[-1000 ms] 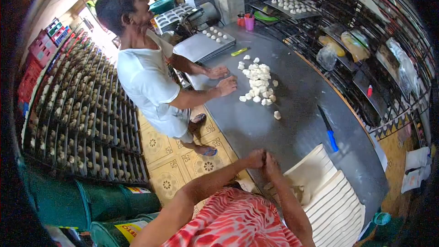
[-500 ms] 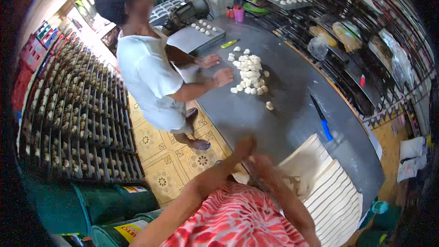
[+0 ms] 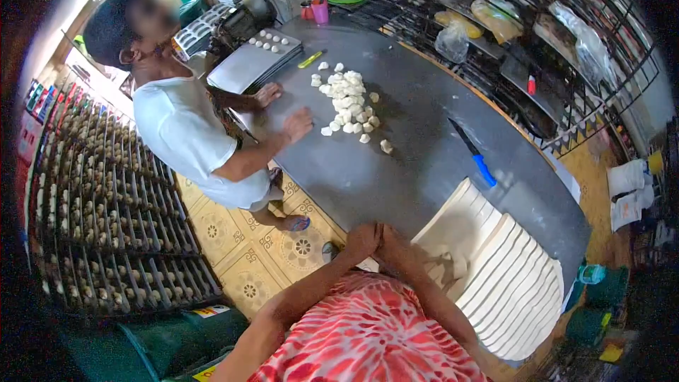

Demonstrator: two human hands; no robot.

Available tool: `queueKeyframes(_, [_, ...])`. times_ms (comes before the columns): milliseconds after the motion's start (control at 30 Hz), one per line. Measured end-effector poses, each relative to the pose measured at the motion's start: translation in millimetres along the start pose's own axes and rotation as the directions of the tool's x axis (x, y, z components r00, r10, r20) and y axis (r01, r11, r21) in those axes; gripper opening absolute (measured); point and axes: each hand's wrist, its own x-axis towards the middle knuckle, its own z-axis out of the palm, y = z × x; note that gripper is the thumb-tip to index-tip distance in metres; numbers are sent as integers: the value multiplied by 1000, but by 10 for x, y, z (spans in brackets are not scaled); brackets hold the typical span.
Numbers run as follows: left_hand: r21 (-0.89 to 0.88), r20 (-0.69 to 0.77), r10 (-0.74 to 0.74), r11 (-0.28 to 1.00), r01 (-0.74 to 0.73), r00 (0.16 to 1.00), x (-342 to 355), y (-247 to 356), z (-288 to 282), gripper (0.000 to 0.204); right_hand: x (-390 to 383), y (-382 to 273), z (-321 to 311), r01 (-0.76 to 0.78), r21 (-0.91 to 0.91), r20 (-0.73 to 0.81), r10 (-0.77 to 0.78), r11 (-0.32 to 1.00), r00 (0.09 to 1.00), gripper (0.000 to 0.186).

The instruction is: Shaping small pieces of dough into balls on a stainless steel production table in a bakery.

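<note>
My left hand (image 3: pixel 363 239) and my right hand (image 3: pixel 391 246) meet at the near edge of the dark table (image 3: pixel 417 177). Both have their fingers curled and pressed together; whether anything lies inside them is hidden. Right of my hands, a cream sheet of dough (image 3: pixel 460 216) lies beside long dough strips (image 3: pixel 516 283) set side by side. A knife (image 3: pixel 482 168) with a blue handle and dark blade rests beyond the dough. Farther off, small white dough pieces (image 3: pixel 348 102) form a heap, with a few loose ones around it.
Across the table's left side stands a co-worker (image 3: pixel 191 134), hands near the heap. Stacked trays (image 3: pixel 247 64) with dough balls, a yellow-green tool (image 3: pixel 310 59) and a pink cup (image 3: pixel 320 11) sit at the far end. Racks (image 3: pixel 127 205) line the left; shelves (image 3: pixel 530 92) run along the right.
My hands were blurred in motion and now sit still together at the table edge. The view has turned right, shifting the scene left. The co-worker's hands have drawn back slightly from the heap.
</note>
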Motion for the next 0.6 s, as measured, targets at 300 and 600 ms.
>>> queueKeyframes(300, [-16,-162,-114,994,113,980,555,-100,-86,34,257,-4,6,44,-183,163,-14,982,987,32])
queueKeyframes(600, [-208,119,272,947,-244,955,450,-318,111,36,372,458,142,-48,81,-3,48,996,999,50])
